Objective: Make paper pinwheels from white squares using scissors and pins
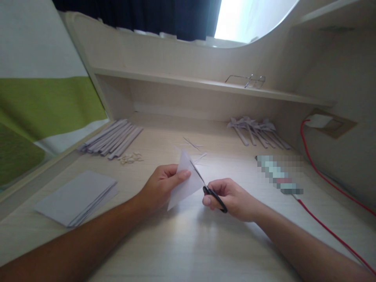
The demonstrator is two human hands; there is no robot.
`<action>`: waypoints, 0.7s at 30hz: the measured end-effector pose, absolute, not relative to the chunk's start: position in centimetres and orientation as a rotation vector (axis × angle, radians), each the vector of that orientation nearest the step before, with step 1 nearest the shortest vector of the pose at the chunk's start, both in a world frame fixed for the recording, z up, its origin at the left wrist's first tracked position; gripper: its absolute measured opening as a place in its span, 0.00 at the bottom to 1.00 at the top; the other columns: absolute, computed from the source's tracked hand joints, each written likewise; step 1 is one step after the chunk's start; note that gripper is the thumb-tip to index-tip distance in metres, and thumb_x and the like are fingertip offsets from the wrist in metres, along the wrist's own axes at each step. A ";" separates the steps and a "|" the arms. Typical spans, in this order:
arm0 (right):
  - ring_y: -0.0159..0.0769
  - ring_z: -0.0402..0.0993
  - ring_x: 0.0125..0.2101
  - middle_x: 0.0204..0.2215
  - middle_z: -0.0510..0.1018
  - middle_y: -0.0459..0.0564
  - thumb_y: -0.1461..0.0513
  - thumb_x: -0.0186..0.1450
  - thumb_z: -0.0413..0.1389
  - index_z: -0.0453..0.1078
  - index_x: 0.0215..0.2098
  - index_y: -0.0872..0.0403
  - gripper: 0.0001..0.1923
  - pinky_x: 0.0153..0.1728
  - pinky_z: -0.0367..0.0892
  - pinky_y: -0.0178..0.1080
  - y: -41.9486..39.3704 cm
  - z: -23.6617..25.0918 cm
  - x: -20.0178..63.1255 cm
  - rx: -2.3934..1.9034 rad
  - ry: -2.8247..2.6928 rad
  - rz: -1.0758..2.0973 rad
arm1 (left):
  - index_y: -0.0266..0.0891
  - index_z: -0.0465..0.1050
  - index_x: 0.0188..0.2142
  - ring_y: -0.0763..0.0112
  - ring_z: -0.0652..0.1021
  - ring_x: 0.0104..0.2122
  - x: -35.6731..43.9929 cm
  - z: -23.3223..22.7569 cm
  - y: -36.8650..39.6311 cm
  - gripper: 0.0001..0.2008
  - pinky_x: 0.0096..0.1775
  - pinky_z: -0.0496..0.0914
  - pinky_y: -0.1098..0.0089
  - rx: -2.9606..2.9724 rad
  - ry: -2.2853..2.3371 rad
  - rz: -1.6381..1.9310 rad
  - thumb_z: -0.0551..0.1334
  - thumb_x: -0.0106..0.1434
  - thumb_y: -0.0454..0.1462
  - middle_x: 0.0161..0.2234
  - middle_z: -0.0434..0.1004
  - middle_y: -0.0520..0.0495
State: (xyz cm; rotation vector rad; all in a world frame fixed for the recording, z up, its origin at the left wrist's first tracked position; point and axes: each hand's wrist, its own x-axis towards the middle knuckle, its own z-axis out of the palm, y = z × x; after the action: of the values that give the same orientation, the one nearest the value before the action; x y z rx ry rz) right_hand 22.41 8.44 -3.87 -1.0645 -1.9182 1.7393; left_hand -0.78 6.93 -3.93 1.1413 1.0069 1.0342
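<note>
Between thumb and fingers, my left hand (164, 184) grips a white sheet of paper (188, 180) folded to a triangle shape, held tilted above the desk. My right hand (232, 197) has its fingers in the black handles of a pair of scissors (216, 197). The blades reach up and left along the paper's right edge, touching it; whether they are parted is hard to see. Beyond the paper lie a few thin paper strips (200, 157) on the desk. The fingers of my left hand behind the paper are hidden.
Rolled paper sticks (111, 139) lie at the left, beside a small heap of rubber bands (131, 158). A stack of paper (78, 197) is nearer. Paper pinwheels (257, 131) lie back right; a blurred-out phone (279, 176) with a red cable (329, 231) is at the right. Glasses (255, 81) rest on the shelf.
</note>
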 end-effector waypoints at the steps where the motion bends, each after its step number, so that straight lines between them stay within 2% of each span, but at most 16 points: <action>1: 0.27 0.50 0.22 0.20 0.58 0.39 0.45 0.62 0.66 0.63 0.24 0.54 0.26 0.23 0.46 0.36 8.4 -3.9 22.4 -1.053 -1.913 1.744 | 0.33 0.78 0.31 0.72 0.72 0.22 -0.8 -4.0 7.0 0.22 0.24 0.62 0.73 1.143 1.002 1.027 0.72 0.55 0.52 0.24 0.75 0.48; 5: 0.27 0.50 0.22 0.20 0.59 0.39 0.45 0.62 0.65 0.63 0.24 0.54 0.26 0.23 0.46 0.36 8.4 -3.9 22.2 -1.064 -1.900 1.743 | 0.33 0.76 0.30 0.72 0.71 0.22 -0.7 -4.0 7.0 0.22 0.25 0.62 0.72 1.153 0.984 1.018 0.71 0.55 0.52 0.24 0.74 0.48; 8: 0.27 0.50 0.22 0.20 0.59 0.39 0.46 0.62 0.66 0.63 0.23 0.54 0.26 0.23 0.46 0.36 8.4 -3.8 22.2 -1.082 -1.898 1.729 | 0.34 0.76 0.31 0.73 0.69 0.22 -0.7 -3.7 7.0 0.20 0.25 0.61 0.72 1.200 1.000 1.073 0.68 0.59 0.51 0.24 0.71 0.51; 13: 0.27 0.50 0.22 0.20 0.58 0.39 0.45 0.63 0.65 0.63 0.23 0.54 0.26 0.23 0.46 0.36 8.3 -3.9 22.4 -1.078 -1.937 1.703 | 0.37 0.68 0.23 0.74 0.65 0.24 -1.0 -3.2 7.2 0.19 0.27 0.60 0.72 1.410 1.116 1.234 0.63 0.64 0.47 0.22 0.63 0.54; 21: 0.27 0.48 0.23 0.21 0.56 0.39 0.45 0.64 0.64 0.61 0.24 0.54 0.26 0.24 0.45 0.37 8.5 -4.1 22.5 -1.065 -1.973 1.685 | 0.38 0.67 0.24 0.73 0.65 0.23 -1.0 -3.1 7.1 0.18 0.26 0.59 0.70 1.419 1.166 1.179 0.62 0.64 0.48 0.22 0.63 0.54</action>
State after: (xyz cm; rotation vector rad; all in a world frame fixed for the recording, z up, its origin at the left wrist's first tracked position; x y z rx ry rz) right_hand 22.49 8.45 -4.12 -1.0645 -1.9730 1.6851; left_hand -1.04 7.08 -3.08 1.4193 1.1662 1.1790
